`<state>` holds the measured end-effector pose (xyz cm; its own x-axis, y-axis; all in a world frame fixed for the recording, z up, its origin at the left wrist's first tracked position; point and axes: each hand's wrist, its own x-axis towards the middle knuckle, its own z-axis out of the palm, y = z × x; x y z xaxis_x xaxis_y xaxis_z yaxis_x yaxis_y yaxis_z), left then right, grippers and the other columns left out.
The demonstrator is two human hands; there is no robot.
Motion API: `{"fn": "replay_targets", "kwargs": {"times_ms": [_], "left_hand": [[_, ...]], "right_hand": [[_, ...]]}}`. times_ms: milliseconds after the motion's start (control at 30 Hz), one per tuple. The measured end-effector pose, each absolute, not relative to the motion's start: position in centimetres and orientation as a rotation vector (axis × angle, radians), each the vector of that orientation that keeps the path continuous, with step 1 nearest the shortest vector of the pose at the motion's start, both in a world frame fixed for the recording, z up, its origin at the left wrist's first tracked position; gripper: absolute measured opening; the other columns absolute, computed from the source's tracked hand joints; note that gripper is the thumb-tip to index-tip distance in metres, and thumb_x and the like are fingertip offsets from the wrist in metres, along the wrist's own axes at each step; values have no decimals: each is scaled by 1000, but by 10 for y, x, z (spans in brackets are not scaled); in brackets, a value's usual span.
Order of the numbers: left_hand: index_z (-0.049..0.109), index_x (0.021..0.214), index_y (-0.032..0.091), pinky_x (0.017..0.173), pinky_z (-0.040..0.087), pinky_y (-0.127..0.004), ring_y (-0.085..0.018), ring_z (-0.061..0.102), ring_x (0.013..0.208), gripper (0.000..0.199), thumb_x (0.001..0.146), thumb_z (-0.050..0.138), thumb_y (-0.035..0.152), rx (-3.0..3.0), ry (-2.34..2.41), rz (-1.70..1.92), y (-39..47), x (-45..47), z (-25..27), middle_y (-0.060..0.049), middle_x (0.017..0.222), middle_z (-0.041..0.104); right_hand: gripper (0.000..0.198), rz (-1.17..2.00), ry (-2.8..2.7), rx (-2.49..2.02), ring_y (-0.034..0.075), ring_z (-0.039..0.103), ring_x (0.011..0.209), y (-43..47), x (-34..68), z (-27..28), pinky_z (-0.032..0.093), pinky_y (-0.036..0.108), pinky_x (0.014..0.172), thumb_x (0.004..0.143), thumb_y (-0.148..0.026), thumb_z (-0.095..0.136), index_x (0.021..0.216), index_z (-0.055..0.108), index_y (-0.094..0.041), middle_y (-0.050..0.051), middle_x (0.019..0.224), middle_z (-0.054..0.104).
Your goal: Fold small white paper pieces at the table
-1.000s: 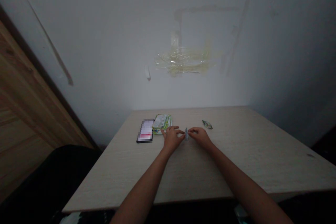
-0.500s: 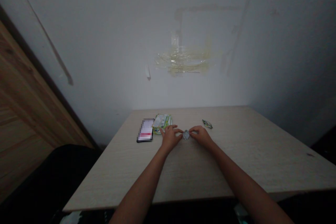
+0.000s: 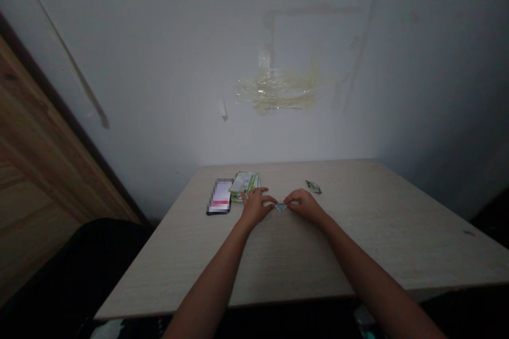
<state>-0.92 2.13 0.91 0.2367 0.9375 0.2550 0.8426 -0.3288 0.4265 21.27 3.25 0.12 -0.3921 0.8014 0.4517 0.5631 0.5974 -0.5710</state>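
Between my two hands, low over the middle of the table, is a small silvery-grey piece of foil or wrapper (image 3: 281, 207), now a flat, roughly triangular shape. My left hand (image 3: 256, 206) pinches its left corner between thumb and forefinger, with the other fingers spread. On the opposite corner my right hand (image 3: 303, 204) has a pinch grip, fingers curled. Just behind my left hand lies a stack of green and white packets (image 3: 244, 183). A small green folded packet (image 3: 314, 187) rests beyond my right hand.
A phone (image 3: 219, 197) with a lit, pixelated screen lies left of the packets. The pale wooden table (image 3: 358, 222) meets a wall (image 3: 159, 63) with tape remnants at its back. A dark chair-like shape (image 3: 79, 270) stands at the left, near wooden boards (image 3: 47, 132).
The silvery piece has gone from a taller diamond-like shape to a shorter, folded triangular one. Both hands keep their pinch and have hardly moved.
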Motion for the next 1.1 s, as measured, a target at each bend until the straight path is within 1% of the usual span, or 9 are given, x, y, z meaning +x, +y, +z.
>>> {"fn": "replay_targets", "kwargs": {"times_ms": [100, 300, 467, 567, 633, 733, 833, 933, 1100], "left_hand": [[75, 93, 41, 110, -4, -72, -30, 34, 136, 15, 80, 70, 36, 2325, 1673, 694, 20, -9, 11, 2, 139, 51], [75, 89, 43, 107, -8, -75, -31, 34, 136, 12, 80, 71, 36, 2332, 1671, 678, 21, -10, 12, 4, 140, 51], [75, 89, 44, 108, -13, -72, -31, 31, 139, 11, 79, 70, 43, 2325, 1650, 626, 19, -13, 15, 5, 143, 49], [75, 89, 42, 108, -13, -71, -31, 30, 139, 14, 81, 66, 50, 2306, 1655, 604, 18, -13, 16, 6, 144, 49], [75, 86, 40, 107, -12, -73, -31, 31, 138, 16, 82, 64, 50, 2292, 1678, 613, 17, -11, 16, 6, 143, 50], [75, 84, 36, 107, -11, -73, -32, 33, 137, 14, 81, 66, 46, 2281, 1716, 656, 15, -7, 15, 4, 140, 53], [75, 87, 38, 108, -11, -72, -31, 33, 137, 11, 79, 69, 44, 2268, 1731, 682, 14, -3, 15, 4, 141, 51], [74, 90, 40, 108, -9, -74, -31, 34, 137, 13, 79, 70, 44, 2241, 1746, 681, 13, -2, 14, 4, 141, 51], [75, 91, 39, 110, -7, -72, -30, 35, 136, 13, 78, 71, 41, 2279, 1734, 714, 10, -3, 12, 3, 139, 52]], "right_hand": [[19, 367, -2142, -1068, 20, 68, 89, 32, 214, 1, 46, 37, 91, 75, -18, 62, 84, 77, -25, 3, 88, 76], [18, 276, -2218, -1064, 20, 66, 92, 32, 214, -1, 42, 38, 96, 77, -18, 62, 84, 76, -26, 1, 89, 76], [18, 211, -2245, -1118, 22, 62, 101, 26, 213, 2, 28, 49, 108, 78, -20, 61, 87, 75, -27, 2, 93, 75], [18, 236, -2260, -1141, 23, 61, 104, 23, 212, 5, 21, 53, 111, 77, -22, 62, 88, 75, -28, 2, 95, 75], [16, 269, -2257, -1131, 23, 61, 104, 22, 211, 7, 24, 51, 110, 78, -24, 62, 87, 75, -28, 2, 94, 75], [17, 323, -2224, -1119, 21, 63, 100, 23, 209, 6, 33, 43, 105, 82, -28, 60, 83, 76, -26, 2, 91, 75], [17, 349, -2201, -1126, 20, 65, 95, 26, 207, 3, 39, 37, 99, 82, -29, 60, 80, 77, -25, 3, 88, 76], [14, 329, -2190, -1115, 21, 65, 94, 28, 206, 0, 40, 35, 97, 81, -28, 63, 79, 76, -25, 3, 87, 76], [12, 303, -2185, -1086, 20, 65, 94, 26, 204, 1, 39, 36, 97, 80, -27, 65, 79, 76, -25, 2, 87, 76]]}}
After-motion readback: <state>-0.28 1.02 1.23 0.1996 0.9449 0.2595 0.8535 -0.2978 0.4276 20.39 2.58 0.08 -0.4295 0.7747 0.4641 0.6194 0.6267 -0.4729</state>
